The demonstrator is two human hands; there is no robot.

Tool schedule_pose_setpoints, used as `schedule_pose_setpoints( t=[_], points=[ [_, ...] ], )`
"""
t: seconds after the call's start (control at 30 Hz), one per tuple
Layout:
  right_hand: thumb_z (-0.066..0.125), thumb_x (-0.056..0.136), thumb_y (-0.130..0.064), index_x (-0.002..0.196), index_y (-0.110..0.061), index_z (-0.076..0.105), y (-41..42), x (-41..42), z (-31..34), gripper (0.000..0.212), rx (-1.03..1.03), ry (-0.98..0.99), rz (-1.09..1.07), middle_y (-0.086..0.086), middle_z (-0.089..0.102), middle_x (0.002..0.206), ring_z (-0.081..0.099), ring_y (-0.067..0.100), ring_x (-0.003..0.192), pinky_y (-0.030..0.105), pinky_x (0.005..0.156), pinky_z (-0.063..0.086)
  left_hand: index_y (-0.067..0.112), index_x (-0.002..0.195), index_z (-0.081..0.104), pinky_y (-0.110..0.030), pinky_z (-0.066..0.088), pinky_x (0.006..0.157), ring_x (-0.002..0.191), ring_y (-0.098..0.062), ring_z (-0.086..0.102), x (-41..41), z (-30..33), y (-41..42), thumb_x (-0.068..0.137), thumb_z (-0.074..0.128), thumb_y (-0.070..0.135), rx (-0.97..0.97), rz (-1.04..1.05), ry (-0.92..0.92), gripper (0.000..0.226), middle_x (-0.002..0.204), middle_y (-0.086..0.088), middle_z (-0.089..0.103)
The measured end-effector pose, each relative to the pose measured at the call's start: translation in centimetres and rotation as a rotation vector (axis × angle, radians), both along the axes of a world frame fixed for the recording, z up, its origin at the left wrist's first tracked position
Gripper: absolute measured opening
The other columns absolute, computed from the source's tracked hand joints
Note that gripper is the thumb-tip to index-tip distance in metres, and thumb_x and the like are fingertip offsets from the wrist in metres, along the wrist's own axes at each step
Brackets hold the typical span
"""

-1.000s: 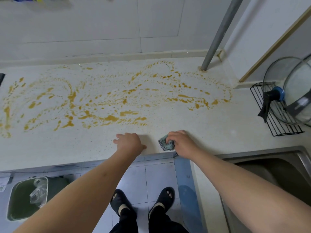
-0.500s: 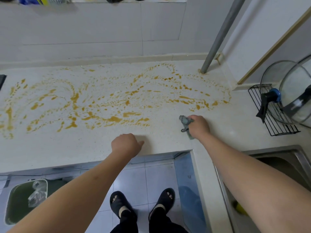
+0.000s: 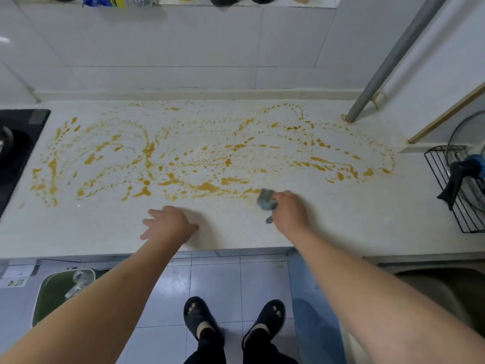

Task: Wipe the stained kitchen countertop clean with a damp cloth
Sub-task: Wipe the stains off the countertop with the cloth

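Right hand (image 3: 290, 208) grips cloth (image 3: 266, 199) at stain (image 3: 210, 186) edge; left hand (image 3: 169, 223) splayed flat on counter (image 3: 341, 219). Press firmly, overlap strokes leftward.

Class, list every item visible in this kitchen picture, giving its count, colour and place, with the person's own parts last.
countertop: one, pale speckled, centre
stains: many, orange-brown, across the countertop
cloth: one, grey-green, at the stains' near edge
metal pole: one, grey, back right
wire rack: one, black, right, holding glass lids
sink: one, steel, lower right
hob: one, black, left edge
bin: one, green, floor left
slippers: two, dark, on the floor
left hand: fingers spread, on the countertop
right hand: grips the cloth
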State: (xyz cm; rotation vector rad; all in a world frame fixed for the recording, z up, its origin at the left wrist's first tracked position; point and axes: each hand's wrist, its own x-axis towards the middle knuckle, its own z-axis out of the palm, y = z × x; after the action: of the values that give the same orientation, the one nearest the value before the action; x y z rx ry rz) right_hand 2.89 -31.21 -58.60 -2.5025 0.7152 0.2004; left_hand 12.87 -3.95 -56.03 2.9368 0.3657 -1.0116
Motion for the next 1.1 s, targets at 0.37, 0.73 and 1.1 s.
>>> schedule_pose_setpoints(
  t=[0.37, 0.73, 1.1],
  points=[
    [0.049, 0.095, -0.002, 0.125, -0.006, 0.067, -0.1, 5.0, -0.5, 0.035, -0.065, -0.026, -0.243, 0.014, 0.060, 0.131, 0.056, 0.029, 0.108, 0.024, 0.079, 0.042, -0.001, 0.155, 0.027, -0.056, 0.030, 0.116, 0.152, -0.045, 0.018, 1.4, -1.3, 0.8, 0.083, 0.076, 0.062, -0.020, -0.031, 0.089, 0.107, 0.161, -0.029, 0.025],
    [0.058, 0.089, -0.003, 0.125, -0.010, 0.070, 6.9, 6.2, -1.1, 0.038, -0.045, -0.035, 0.047, 0.007, 0.058, 0.126, 0.044, 0.032, 0.116, 0.033, 0.099, 0.039, -0.002, 0.153, 0.033, -0.059, 0.032, 0.115, 0.151, -0.049, 0.019, 1.6, -1.4, 0.7, 0.084, 0.077, 0.059, -0.012, -0.068, 0.112, 0.102, 0.161, -0.030, 0.027],
    [0.046, 0.093, -0.009, 0.099, -0.029, 0.075, -3.7, 6.8, 4.7, 0.036, 0.266, -0.140, -0.221, 0.000, 0.071, 0.104, 0.065, 0.025, 0.090, 0.025, 0.062, 0.042, 0.000, 0.151, 0.040, -0.062, 0.030, 0.115, 0.150, -0.052, 0.018, 1.6, -1.1, 0.8, 0.087, 0.076, 0.056, -0.027, -0.098, 0.138, 0.092, 0.159, -0.028, 0.030]
  ],
)
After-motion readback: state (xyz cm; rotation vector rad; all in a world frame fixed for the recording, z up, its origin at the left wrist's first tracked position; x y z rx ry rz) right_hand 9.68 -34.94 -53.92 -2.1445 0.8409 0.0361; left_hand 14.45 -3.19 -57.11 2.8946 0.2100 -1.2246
